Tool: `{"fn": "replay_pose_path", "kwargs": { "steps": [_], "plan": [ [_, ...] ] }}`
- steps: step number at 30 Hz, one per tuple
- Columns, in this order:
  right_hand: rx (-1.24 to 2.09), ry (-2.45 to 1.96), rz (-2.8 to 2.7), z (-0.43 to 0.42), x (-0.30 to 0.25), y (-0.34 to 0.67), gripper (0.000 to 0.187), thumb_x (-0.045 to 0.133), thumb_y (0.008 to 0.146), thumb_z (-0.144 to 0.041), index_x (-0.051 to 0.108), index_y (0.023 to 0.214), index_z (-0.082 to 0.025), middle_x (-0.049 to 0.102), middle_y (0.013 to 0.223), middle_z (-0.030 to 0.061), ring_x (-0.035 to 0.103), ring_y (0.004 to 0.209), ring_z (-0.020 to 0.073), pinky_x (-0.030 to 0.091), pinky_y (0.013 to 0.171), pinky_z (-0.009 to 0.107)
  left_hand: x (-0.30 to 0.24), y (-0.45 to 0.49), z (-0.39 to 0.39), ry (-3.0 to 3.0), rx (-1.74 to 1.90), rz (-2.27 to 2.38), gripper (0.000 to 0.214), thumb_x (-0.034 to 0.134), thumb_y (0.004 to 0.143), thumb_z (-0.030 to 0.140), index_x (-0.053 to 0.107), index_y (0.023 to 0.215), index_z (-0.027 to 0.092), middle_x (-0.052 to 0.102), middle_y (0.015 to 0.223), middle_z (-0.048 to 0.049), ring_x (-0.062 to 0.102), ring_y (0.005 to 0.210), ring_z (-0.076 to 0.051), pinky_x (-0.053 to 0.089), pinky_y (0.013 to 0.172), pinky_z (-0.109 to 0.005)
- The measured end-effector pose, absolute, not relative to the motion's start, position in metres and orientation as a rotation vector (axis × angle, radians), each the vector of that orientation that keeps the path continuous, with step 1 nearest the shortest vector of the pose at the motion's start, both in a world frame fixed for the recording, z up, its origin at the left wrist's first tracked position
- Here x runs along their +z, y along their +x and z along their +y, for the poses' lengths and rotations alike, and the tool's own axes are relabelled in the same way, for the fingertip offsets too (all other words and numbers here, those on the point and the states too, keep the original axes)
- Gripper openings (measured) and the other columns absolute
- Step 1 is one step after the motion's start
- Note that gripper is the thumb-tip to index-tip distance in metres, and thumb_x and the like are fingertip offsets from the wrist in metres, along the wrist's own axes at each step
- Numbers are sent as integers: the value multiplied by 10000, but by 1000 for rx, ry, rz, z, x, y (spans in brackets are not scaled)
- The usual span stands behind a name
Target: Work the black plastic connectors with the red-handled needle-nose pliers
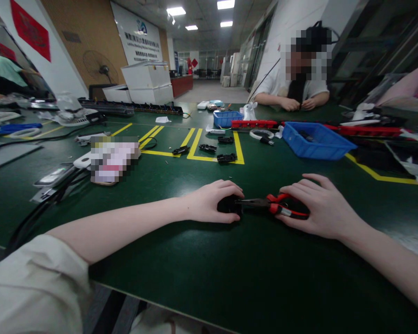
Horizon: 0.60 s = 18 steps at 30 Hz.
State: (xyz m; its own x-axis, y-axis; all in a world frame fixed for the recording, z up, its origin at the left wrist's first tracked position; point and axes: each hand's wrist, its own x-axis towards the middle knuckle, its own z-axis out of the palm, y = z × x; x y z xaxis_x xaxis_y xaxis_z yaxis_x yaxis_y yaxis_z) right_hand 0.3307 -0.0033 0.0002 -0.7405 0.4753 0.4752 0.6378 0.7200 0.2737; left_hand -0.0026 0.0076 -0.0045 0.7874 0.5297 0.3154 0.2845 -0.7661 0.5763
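My left hand (212,202) is curled over a small black part (229,204) and holds it down on the green table (251,269). My right hand (315,204) grips the red and black handles of a pair of long-nose pliers (271,204). The pliers' dark jaws reach left and meet the black part. Most of the part is hidden under my left fingers.
Several small black parts (209,148) lie inside yellow floor-tape boxes farther back. Two blue bins (315,139) and red strips (254,124) stand at the back right, where another person sits. Cables and a power strip (55,176) lie at the left.
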Motion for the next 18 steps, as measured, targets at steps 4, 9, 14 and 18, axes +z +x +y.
{"fn": "replay_pose_path", "kwargs": {
  "steps": [4,9,14,18],
  "plan": [
    [-548,-923,-2553,-3,-2,332,435,627,896,-613,672,1086,-224,770,913,89,724,846,296,456,988,560,-2,-7,9,2452,578,521,516,721,868,236,595,1365,172,612,1503,-171,573,1433,-312,450,1220,-503],
    [-536,-946,-2552,-2,-5,335,433,639,881,-612,671,1094,-237,773,931,96,726,862,312,453,1004,571,-1,-9,13,2395,573,438,387,723,885,206,637,1261,172,671,1440,-173,555,1475,-303,442,1234,-498],
    [-570,-931,-2550,-3,-5,334,446,621,897,-619,669,1111,-230,774,944,100,726,872,312,453,1002,568,-5,-8,14,2432,635,413,384,757,908,248,667,1271,163,682,1435,-181,597,1436,-294,456,1234,-483],
    [-546,-940,-2541,-3,-4,332,437,621,895,-609,681,1107,-232,777,944,94,724,876,306,446,1016,561,-7,-7,11,2529,634,473,439,777,912,275,681,1325,164,666,1467,-173,586,1447,-307,462,1240,-479]
  ]
}}
